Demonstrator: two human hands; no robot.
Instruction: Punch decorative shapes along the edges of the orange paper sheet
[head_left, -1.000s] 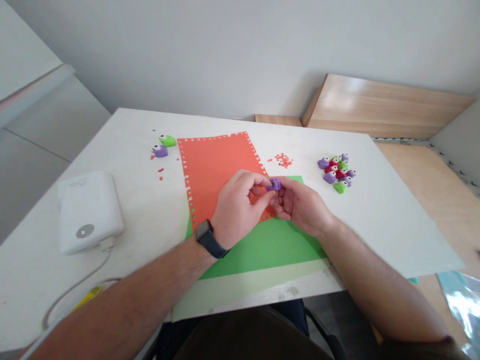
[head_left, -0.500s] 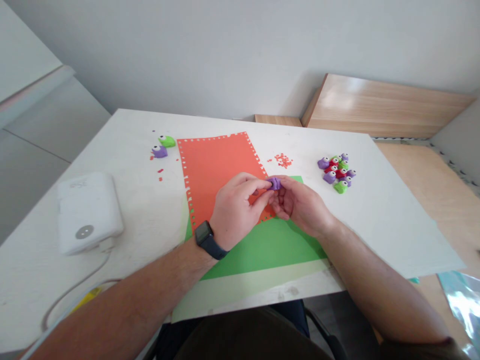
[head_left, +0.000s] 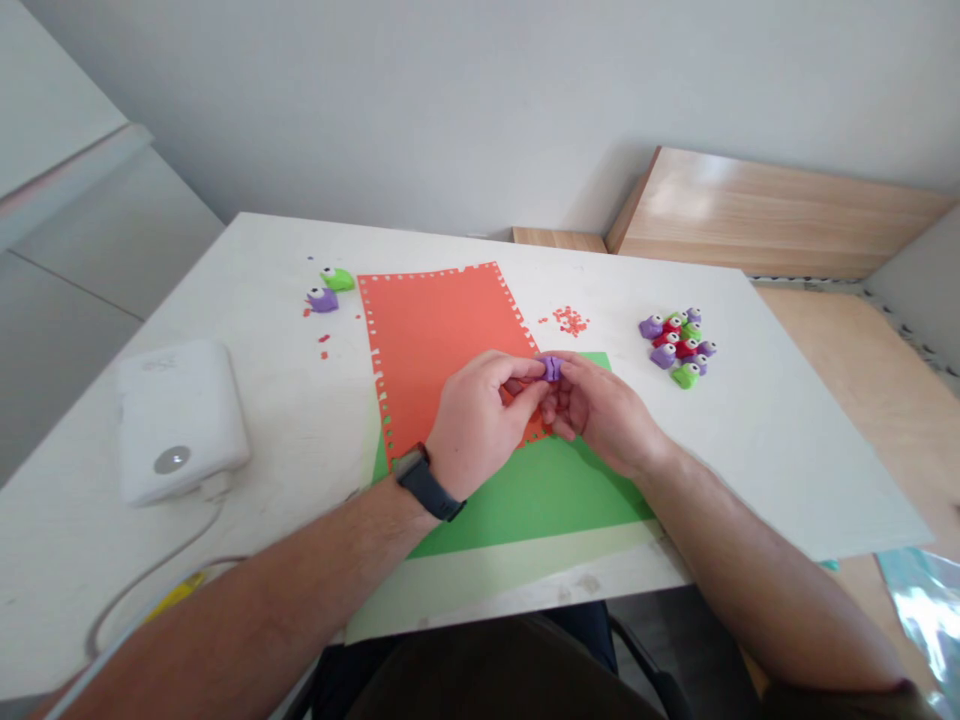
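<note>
Both my hands meet above the paper, holding a small purple craft punch (head_left: 552, 368) between their fingertips. My left hand (head_left: 476, 425) pinches it from the left, and a black smartwatch (head_left: 424, 483) sits on that wrist. My right hand (head_left: 600, 408) supports it from the right. Below them lies an orange paper sheet (head_left: 435, 345) with small holes punched along its edges. It overlaps a green paper sheet (head_left: 532, 495). The punch's underside is hidden by my fingers.
On the white table (head_left: 787, 450), several craft punches (head_left: 675, 345) stand grouped at right. A green punch (head_left: 338, 279) and a purple punch (head_left: 322, 300) sit at far left. Orange paper bits (head_left: 571, 320) lie nearby. A white corded device (head_left: 180, 420) stands left.
My hands have shifted slightly, with the left hand closer to the purple punch. The punch stays held between both hands, and the view has moved a little.
</note>
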